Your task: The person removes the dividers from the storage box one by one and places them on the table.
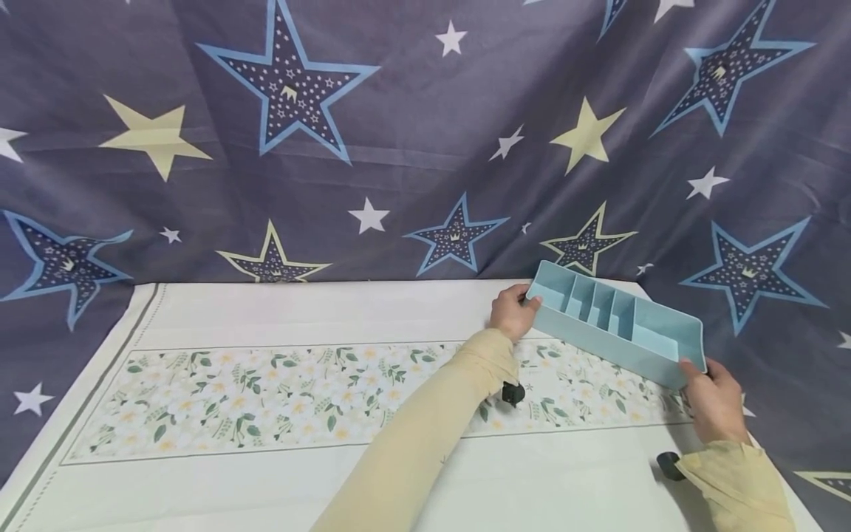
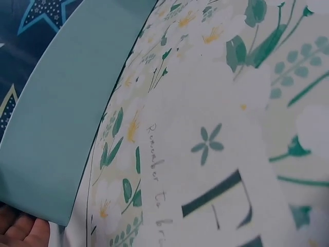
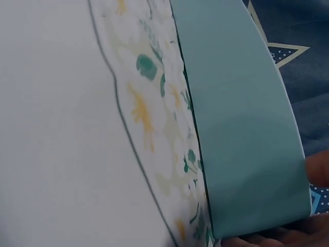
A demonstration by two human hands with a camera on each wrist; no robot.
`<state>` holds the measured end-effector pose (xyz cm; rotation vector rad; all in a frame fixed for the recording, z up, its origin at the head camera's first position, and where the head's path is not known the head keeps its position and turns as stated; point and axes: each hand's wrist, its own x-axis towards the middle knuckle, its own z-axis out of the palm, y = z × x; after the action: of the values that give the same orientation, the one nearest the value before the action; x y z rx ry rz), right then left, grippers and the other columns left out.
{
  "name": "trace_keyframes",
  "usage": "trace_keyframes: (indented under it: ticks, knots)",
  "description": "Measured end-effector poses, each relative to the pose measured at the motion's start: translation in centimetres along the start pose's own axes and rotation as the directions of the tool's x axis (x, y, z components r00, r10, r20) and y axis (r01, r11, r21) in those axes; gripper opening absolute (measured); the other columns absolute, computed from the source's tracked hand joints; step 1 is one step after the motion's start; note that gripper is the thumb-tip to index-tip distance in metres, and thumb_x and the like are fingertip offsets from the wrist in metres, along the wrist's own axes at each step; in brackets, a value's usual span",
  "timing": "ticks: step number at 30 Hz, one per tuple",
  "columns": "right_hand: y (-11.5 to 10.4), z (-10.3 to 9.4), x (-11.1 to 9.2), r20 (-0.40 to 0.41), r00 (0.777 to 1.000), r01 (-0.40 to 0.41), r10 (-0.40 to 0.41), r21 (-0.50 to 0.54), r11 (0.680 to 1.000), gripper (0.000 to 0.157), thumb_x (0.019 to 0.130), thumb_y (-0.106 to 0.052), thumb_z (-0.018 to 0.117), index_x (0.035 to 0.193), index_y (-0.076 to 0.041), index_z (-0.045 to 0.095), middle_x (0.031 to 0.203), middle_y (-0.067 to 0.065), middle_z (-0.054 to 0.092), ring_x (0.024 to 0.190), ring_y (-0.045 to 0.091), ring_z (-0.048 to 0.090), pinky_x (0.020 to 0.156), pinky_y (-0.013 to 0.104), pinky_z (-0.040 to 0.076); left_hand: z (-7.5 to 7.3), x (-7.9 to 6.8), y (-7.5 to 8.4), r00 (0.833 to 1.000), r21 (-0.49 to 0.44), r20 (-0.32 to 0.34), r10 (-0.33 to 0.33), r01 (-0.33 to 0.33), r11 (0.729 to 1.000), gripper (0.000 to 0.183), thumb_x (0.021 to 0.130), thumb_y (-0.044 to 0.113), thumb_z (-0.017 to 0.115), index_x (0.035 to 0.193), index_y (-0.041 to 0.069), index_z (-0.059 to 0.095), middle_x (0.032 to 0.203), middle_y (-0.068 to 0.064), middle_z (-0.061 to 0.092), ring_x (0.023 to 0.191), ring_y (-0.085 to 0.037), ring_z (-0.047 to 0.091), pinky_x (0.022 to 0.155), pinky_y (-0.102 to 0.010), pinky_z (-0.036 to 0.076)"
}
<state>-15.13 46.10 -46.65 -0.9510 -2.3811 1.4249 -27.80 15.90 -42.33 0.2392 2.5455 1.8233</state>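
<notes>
A blue-green divided organizer box (image 1: 598,336) lies at an angle at the right rear of the table, its compartments facing up. In the head view my left hand (image 1: 515,312) grips its far left end, thumb at the rim. My right hand (image 1: 714,399) holds the near right end with the thumb over the rim. The left wrist view shows the box's long side wall (image 2: 67,113) and a few curled fingers (image 2: 23,229) at its end. In the right wrist view, fingers (image 3: 282,236) lie along the box's end and the thumb shows beside the rim.
A white tablecloth (image 1: 266,314) with a floral band (image 1: 266,399) covers the table. Dark star-patterned fabric (image 1: 399,148) hangs behind and along the right side, close to the box. Black wrist devices (image 1: 512,393) show at both sleeves.
</notes>
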Motion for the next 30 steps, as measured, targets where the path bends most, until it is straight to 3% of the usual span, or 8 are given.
trace_keyframes:
  ticks: [9, 18, 22, 30]
  knots:
    - [0.8, 0.7, 0.7, -0.019, 1.0, -0.016, 0.017, 0.054, 0.998, 0.074, 0.097, -0.052, 0.038, 0.153, -0.01, 0.015, 0.156, 0.016, 0.018, 0.14, 0.034, 0.023, 0.111, 0.05, 0.026, -0.6, -0.3, -0.1, 1.0, -0.035, 0.005, -0.028, 0.028, 0.999, 0.033, 0.093, 0.019, 0.064, 0.123, 0.006, 0.064, 0.118, -0.011, 0.065, 0.111, -0.022, 0.059, 0.094, -0.031, 0.046]
    - [-4.3, 0.6, -4.2, -0.009, 0.999, -0.037, 0.037, 0.053, 0.998, 0.069, 0.1, -0.044, 0.035, 0.151, -0.001, 0.017, 0.154, 0.023, 0.021, 0.138, 0.038, 0.025, 0.11, 0.053, 0.025, -1.3, -1.1, 0.0, 0.998, -0.065, -0.013, -0.062, 0.061, 0.996, 0.033, 0.091, 0.019, 0.066, 0.122, 0.006, 0.064, 0.116, -0.011, 0.066, 0.107, -0.021, 0.061, 0.092, -0.03, 0.047]
    - [-4.9, 0.8, -5.0, -0.011, 1.0, -0.025, 0.026, 0.028, 0.999, 0.069, 0.1, -0.044, 0.034, 0.151, 0.0, 0.017, 0.153, 0.025, 0.022, 0.138, 0.041, 0.025, 0.11, 0.054, 0.024, -1.6, -1.4, -0.1, 0.998, -0.073, -0.027, -0.063, 0.061, 0.995, 0.034, 0.09, 0.018, 0.067, 0.121, 0.005, 0.065, 0.115, -0.011, 0.067, 0.107, -0.021, 0.062, 0.092, -0.03, 0.047]
    - [-1.2, 1.4, -1.0, -0.021, 1.0, -0.016, 0.017, 0.03, 0.999, 0.071, 0.098, -0.05, 0.038, 0.153, -0.009, 0.019, 0.154, 0.017, 0.024, 0.137, 0.036, 0.029, 0.109, 0.052, 0.028, -2.5, -1.9, -0.3, 0.999, -0.075, -0.007, -0.053, 0.052, 0.996, 0.036, 0.09, 0.019, 0.067, 0.123, 0.004, 0.064, 0.117, -0.013, 0.066, 0.108, -0.022, 0.062, 0.093, -0.029, 0.047]
